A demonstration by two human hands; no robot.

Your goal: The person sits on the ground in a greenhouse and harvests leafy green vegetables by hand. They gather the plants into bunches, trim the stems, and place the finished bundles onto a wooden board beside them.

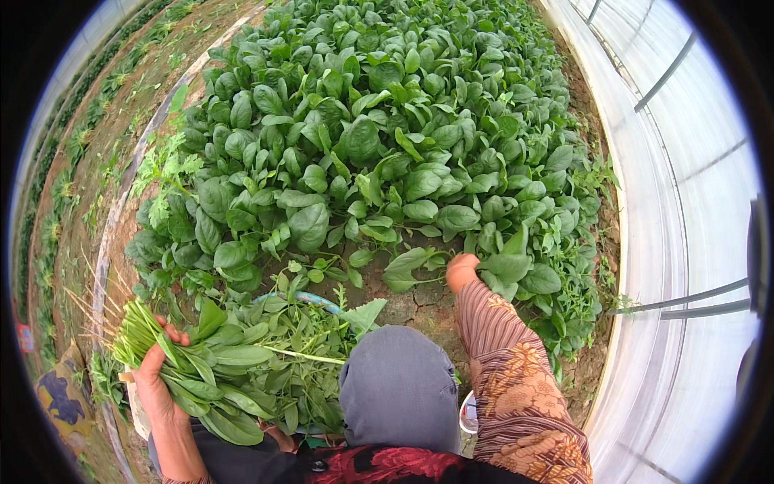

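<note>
My left hand (158, 369) is closed around a thick bunch of cut spinach (211, 375). The pale stems point up and to the left, and the leaves hang to the right. On the other side, my right hand (462, 271) reaches low to the soil at the near edge of the spinach bed (387, 133). Spinach leaves (505, 266) stand just right of it, and a small leafy plant (411, 269) lies to its left. The fingers of this hand are hidden, so whether they grip a stem does not show.
A blue-rimmed container (317, 298) heaped with loose greens (296, 363) sits left of my knee (399, 387). Beside the knee is a white bucket (468, 412). Clear plastic greenhouse sheeting (671, 199) runs along the right. Bundles of greens lie on the ground at left.
</note>
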